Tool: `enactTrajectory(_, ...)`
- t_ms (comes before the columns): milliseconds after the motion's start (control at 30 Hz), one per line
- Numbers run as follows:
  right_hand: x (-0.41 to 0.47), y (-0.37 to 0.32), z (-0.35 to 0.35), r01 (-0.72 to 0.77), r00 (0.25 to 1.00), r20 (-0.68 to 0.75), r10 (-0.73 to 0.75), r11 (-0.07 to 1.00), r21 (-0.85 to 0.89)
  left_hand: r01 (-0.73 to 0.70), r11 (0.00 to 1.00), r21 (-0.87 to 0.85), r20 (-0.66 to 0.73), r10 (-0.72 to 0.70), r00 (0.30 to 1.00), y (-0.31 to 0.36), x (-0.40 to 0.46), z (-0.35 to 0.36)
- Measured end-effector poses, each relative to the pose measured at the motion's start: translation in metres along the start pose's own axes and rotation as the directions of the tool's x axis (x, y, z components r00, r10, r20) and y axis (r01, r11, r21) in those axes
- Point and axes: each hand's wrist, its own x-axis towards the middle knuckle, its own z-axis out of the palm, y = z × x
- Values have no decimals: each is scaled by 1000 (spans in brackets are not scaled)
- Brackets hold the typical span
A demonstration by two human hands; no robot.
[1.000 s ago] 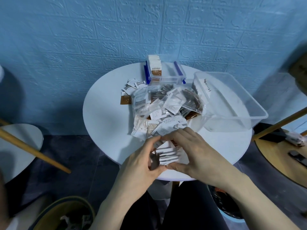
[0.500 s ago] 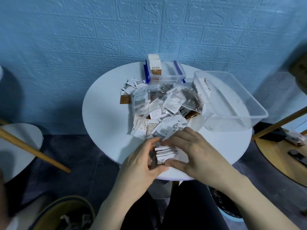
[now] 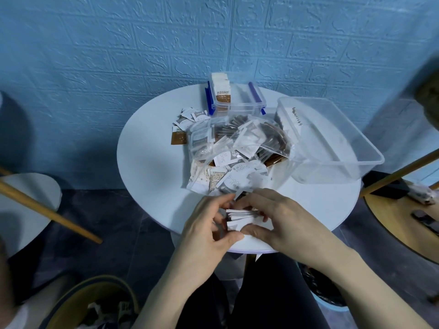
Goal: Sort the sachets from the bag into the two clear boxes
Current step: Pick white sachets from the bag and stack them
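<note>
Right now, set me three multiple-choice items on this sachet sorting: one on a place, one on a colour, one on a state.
1. Where is the small stack of white sachets?
A. Between both hands at the table's near edge
B. Inside the large clear box
C. On the floor

2. What colour are the latches on the small clear box?
A. Red
B. Blue
C. Yellow

3. How does the large clear box stand?
A. Lid on
C. Upside down
B. Open, no lid on it

Answers: 1 A, the left hand and right hand hold it between their fingers; 2 B, blue clips flank it; 3 B, its open rim faces up.
</note>
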Motion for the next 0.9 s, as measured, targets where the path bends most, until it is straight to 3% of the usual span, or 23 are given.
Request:
enactTrajectory(100,1,-1,1,23,1000,2,-23,995,-100,-35,994,99,9,34,999,2,-2,2)
enactTrajectory(200,2,-1,2,37,999,16,-35,977,-208,-89,930,357,-8,99,995,4,-4,-1)
enactTrajectory(267,2,-1,3,24,999,44,-14,973,-229,-130,893,431,-18,152,988,3,-4,-1)
enactTrajectory(500,-3,1,4,41,998,52,-37,996,-79,-139,919,369,-45,167,985,3,-4,0)
enactTrajectory(767,-16,14,-72,19,993,-116,-9,996,87,-338,909,244,-55,361,931,38,33,18)
enactTrajectory(833,-16,27,-100,-32,974,-222,46,997,67,-411,840,355,-58,459,887,47,45,30)
enactTrajectory(900,-10,49,-127,-121,941,-320,109,992,-18,-508,704,497,-2,586,810,55,58,49)
